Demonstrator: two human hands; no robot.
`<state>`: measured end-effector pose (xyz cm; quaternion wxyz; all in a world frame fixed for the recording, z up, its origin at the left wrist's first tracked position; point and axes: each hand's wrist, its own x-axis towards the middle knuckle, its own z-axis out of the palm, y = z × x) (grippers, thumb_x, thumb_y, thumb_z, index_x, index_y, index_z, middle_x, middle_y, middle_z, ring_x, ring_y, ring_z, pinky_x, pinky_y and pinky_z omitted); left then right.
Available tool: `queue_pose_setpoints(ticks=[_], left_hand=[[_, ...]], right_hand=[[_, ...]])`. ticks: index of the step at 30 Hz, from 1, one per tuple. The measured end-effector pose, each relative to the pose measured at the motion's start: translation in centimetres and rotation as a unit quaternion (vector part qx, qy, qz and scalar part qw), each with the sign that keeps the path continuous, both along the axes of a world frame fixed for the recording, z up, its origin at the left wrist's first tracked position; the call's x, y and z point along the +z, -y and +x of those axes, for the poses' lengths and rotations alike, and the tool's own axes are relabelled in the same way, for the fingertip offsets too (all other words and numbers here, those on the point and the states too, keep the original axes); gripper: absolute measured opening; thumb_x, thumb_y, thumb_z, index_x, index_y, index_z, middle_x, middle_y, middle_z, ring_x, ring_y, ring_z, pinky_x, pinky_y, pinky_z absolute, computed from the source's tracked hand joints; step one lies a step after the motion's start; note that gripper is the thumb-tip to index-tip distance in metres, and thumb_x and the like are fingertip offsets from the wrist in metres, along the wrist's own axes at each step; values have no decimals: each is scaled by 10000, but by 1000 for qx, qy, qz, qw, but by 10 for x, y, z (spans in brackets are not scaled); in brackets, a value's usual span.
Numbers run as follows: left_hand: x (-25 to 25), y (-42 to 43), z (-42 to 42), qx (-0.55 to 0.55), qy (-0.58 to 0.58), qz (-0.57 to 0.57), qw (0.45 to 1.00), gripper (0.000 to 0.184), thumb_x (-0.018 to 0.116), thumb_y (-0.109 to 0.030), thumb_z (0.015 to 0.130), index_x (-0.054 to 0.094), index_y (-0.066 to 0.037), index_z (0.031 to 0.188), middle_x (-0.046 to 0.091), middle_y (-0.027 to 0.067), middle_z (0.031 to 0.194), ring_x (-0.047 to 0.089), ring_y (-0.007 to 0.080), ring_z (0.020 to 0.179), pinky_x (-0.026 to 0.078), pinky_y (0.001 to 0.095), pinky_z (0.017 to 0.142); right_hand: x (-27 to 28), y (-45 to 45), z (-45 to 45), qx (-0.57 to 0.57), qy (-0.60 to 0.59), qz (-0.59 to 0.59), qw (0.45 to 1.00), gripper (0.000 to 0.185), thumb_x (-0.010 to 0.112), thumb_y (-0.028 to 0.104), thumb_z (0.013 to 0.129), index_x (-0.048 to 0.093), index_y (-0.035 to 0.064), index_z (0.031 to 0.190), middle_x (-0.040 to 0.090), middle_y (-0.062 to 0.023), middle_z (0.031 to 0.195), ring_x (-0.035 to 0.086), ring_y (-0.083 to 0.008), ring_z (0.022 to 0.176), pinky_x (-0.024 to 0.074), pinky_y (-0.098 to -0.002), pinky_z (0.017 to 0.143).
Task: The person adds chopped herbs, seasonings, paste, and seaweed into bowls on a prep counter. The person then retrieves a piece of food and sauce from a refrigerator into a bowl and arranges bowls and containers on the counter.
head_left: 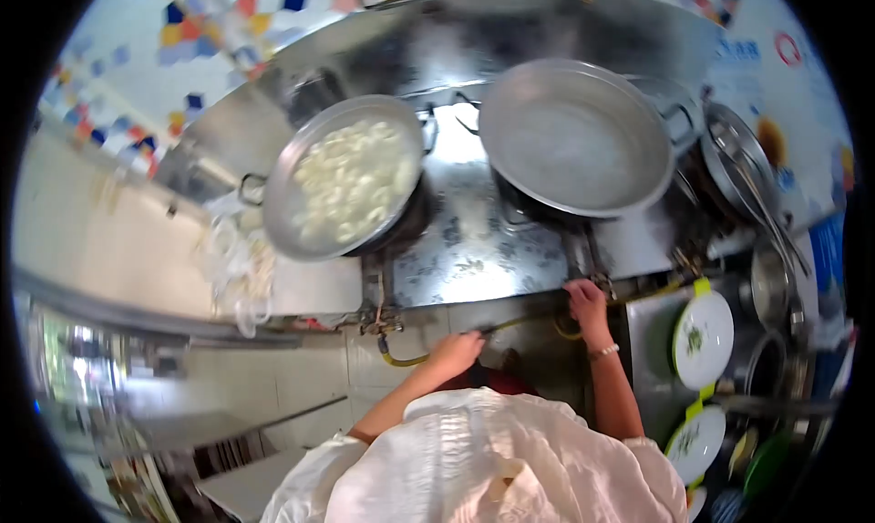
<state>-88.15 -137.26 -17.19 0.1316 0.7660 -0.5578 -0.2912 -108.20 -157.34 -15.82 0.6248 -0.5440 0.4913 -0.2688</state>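
Fingers (574, 290) of right hand (590, 308), half curled, sit beside small metal valve (602, 283) at shiny silver metal stovetop's (465, 272) front edge; grip cannot be told. Left hand (457, 351), loosely closed before waist near yellow hose (399, 362); contents unclear. Beyond, wide round grey metal pot (497, 108) of cloudy liquid; leftward, similar pot (276, 204) of white food pieces (354, 178).

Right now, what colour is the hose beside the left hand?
The hose is yellow, clearest in head view.

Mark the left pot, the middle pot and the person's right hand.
Left pot (280, 190): head view, left side of inner wall.
Middle pot (497, 119): head view, left side of inner wall.
Right hand (588, 304): head view, middle of the hand.
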Motion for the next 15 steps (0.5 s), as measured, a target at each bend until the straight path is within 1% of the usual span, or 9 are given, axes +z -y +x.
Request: queue_pose_setpoints(ticks=[2, 4, 6, 8, 9, 11, 12, 13, 15], left_hand=[[27, 26, -10, 17, -26, -58, 998, 233, 484, -246, 828, 586, -43, 881, 587, 190, 768, 546, 401, 689, 438, 462, 624], [59, 55, -13, -1, -88, -124, 988, 232, 498, -243, 826, 588, -34, 874, 590, 187, 792, 558, 379, 707, 444, 435, 619], [120, 91, -17, -14, -85, -141, 986, 179, 525, -183, 816, 588, -29, 881, 594, 181, 794, 579, 336, 710, 457, 389, 623], [182, 132, -16, -6, -132, -292, 947, 142, 537, -121, 807, 590, -17, 889, 602, 166, 792, 595, 291, 717, 465, 347, 643], [207, 155, -13, -16, -106, -369, 923, 136, 535, -91, 802, 590, -8, 895, 604, 161, 824, 592, 286, 754, 464, 335, 669], [254, 209, 2, -51, -45, -503, 861, 153, 519, -62, 803, 584, 11, 921, 592, 163, 917, 572, 290, 855, 451, 324, 741], [275, 239, 12, -68, -8, -553, 831, 172, 505, -61, 808, 578, 20, 941, 579, 170, 978, 554, 299, 919, 440, 324, 786], [294, 272, 20, -63, 15, -573, 817, 221, 493, -84, 816, 551, 21, 1001, 542, 182, 1052, 508, 303, 1001, 403, 328, 846], [330, 345, 31, -43, 61, -599, 797, 343, 473, -139, 827, 462, 14, 1134, 439, 195, 1201, 394, 310, 1147, 320, 346, 946]], right_hand=[[-4, 6, -6, -15, 28, -30, 999, 64, 538, 84, 816, 574, 31, 823, 473, 40, 613, 421, -37, 549, 336, -195, 482], [4, 13, -12, 12, 9, -72, 997, 116, 555, 40, 791, 560, 24, 906, 448, 40, 601, 414, -37, 554, 341, -190, 493], [-8, 23, -16, 16, 6, -111, 994, 196, 566, 11, 760, 549, 26, 955, 457, 33, 632, 419, -49, 567, 365, -183, 527], [0, 29, -15, 9, 29, -175, 984, 221, 558, -18, 738, 550, 33, 953, 478, 24, 684, 430, -60, 590, 386, -186, 552], [2, 34, -19, 22, -6, -176, 984, 249, 553, -39, 719, 550, 40, 955, 498, 15, 724, 452, -68, 614, 398, -193, 565], [-6, 45, -20, 16, 106, -125, 986, 197, 524, -30, 762, 545, 21, 951, 521, 0, 739, 485, -73, 632, 416, -208, 570], [13, 46, -19, 15, 78, -115, 990, 152, 519, 4, 793, 547, 6, 943, 529, -7, 720, 491, -73, 610, 418, -213, 557], [23, 49, -20, 12, 16, -133, 991, 138, 531, 40, 806, 551, -4, 936, 536, -16, 692, 496, -78, 587, 420, -216, 545], [36, 53, -25, -2, 12, -114, 993, 156, 508, 58, 836, 539, -2, 976, 556, -15, 723, 484, -74, 591, 410, -213, 543]])
